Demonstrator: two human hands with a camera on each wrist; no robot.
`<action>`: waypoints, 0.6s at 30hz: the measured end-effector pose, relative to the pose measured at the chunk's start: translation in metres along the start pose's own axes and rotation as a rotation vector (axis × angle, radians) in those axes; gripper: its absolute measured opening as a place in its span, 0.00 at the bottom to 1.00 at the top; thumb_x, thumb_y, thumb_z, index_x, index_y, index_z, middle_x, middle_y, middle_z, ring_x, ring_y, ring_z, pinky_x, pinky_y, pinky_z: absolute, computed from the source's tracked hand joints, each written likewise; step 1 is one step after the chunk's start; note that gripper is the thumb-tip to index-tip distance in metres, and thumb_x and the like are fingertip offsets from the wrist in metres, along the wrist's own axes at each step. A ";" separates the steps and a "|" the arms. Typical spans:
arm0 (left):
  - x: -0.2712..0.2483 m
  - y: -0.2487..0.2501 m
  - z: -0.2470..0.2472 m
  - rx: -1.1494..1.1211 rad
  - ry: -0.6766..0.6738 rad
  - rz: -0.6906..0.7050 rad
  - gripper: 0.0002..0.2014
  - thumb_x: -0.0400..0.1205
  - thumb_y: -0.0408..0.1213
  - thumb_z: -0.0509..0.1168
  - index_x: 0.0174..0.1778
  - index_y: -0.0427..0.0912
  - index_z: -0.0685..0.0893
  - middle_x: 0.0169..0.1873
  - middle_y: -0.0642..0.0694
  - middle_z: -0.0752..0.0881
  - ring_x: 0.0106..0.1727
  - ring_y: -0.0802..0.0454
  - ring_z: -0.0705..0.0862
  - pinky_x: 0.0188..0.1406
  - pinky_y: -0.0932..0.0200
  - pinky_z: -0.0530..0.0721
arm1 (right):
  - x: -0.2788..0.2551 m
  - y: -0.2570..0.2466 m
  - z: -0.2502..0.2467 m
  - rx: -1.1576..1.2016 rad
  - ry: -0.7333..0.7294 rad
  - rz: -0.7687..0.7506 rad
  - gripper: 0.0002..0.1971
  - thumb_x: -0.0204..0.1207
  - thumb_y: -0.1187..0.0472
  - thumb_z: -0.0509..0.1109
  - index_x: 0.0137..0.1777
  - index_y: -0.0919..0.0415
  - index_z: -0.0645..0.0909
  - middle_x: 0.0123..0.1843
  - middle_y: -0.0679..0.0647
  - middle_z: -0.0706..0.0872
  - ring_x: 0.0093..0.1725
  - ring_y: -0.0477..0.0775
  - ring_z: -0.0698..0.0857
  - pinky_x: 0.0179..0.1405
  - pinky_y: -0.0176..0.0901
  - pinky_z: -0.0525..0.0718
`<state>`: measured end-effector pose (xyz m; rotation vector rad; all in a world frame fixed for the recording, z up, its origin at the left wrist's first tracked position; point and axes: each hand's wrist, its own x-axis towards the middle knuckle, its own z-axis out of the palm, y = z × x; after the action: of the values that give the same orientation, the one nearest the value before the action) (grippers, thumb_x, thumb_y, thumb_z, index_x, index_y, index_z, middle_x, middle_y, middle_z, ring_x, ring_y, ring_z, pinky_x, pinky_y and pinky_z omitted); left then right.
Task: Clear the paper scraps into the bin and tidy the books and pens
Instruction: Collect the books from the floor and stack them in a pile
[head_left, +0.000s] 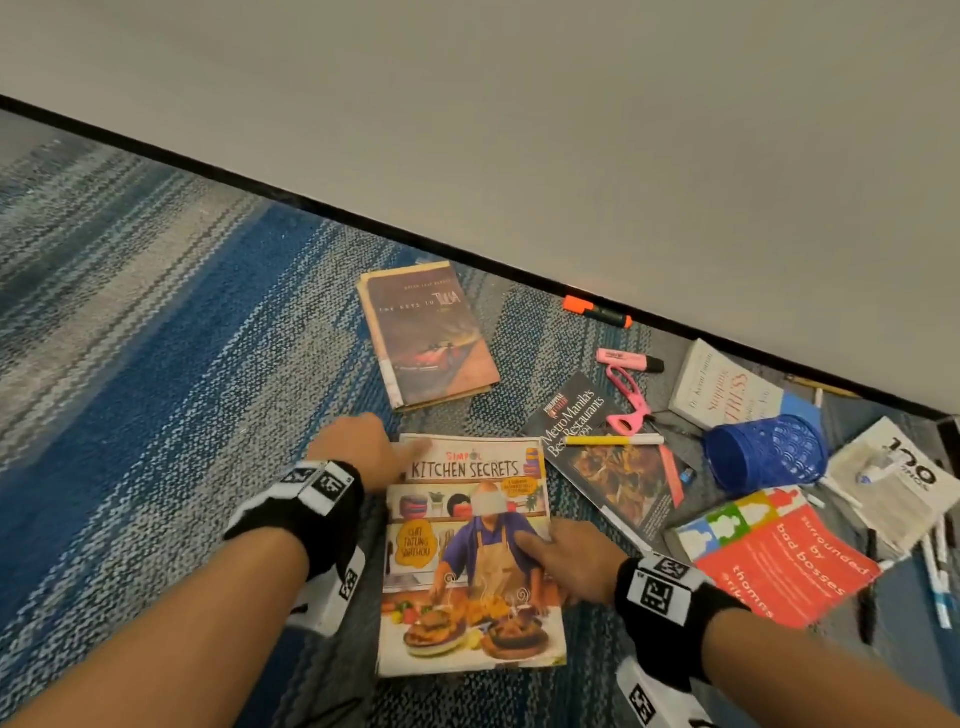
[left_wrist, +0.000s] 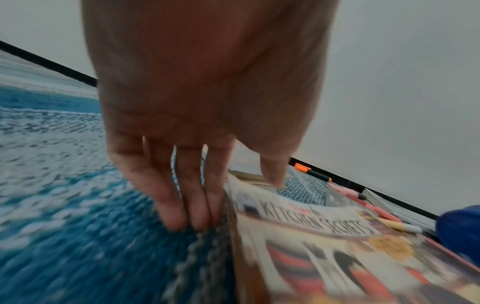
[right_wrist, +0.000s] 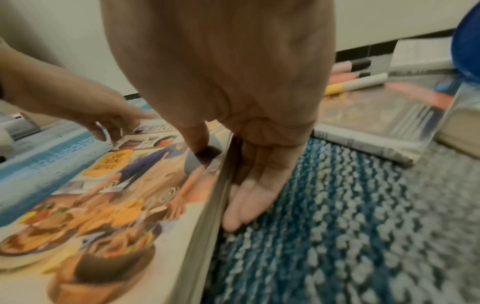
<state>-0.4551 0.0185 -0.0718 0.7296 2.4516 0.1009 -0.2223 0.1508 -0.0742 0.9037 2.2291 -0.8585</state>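
Both hands on the cookbook (head_left: 470, 556) on the carpet: left hand (head_left: 363, 452) and right hand (head_left: 569, 564) pinch opposite edges, thumbs on top, fingers (right_wrist: 244, 203) beneath. Thin grips, so it could sag or slip when lifted

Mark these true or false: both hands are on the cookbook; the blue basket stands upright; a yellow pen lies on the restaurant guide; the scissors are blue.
1. Both hands, left hand and right hand, are on the cookbook. True.
2. The blue basket stands upright. False: it lies on its side.
3. A yellow pen lies on the restaurant guide. True.
4. The scissors are blue. False: they are pink.
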 end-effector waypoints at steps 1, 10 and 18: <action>0.006 0.004 -0.008 -0.053 0.079 -0.014 0.34 0.74 0.72 0.58 0.34 0.38 0.78 0.39 0.39 0.86 0.41 0.40 0.84 0.35 0.55 0.79 | -0.001 0.000 -0.004 -0.060 0.012 0.003 0.28 0.84 0.41 0.51 0.42 0.64 0.82 0.41 0.62 0.88 0.42 0.62 0.86 0.44 0.51 0.82; 0.061 0.043 -0.025 -0.454 0.070 -0.115 0.32 0.77 0.54 0.70 0.67 0.31 0.80 0.64 0.33 0.82 0.62 0.33 0.82 0.52 0.49 0.80 | -0.049 0.071 -0.039 -0.084 0.526 0.403 0.17 0.81 0.47 0.60 0.50 0.62 0.78 0.51 0.62 0.86 0.51 0.64 0.85 0.40 0.44 0.74; 0.071 0.070 -0.042 -1.134 -0.053 -0.125 0.08 0.73 0.24 0.71 0.34 0.40 0.81 0.17 0.48 0.83 0.19 0.54 0.80 0.11 0.70 0.76 | -0.083 0.149 -0.026 0.320 0.537 0.942 0.54 0.69 0.31 0.69 0.79 0.72 0.54 0.77 0.69 0.66 0.75 0.68 0.71 0.74 0.52 0.69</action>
<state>-0.4929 0.1182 -0.0568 0.0567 1.9124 1.2578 -0.0672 0.2221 -0.0510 2.2872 1.6885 -0.5339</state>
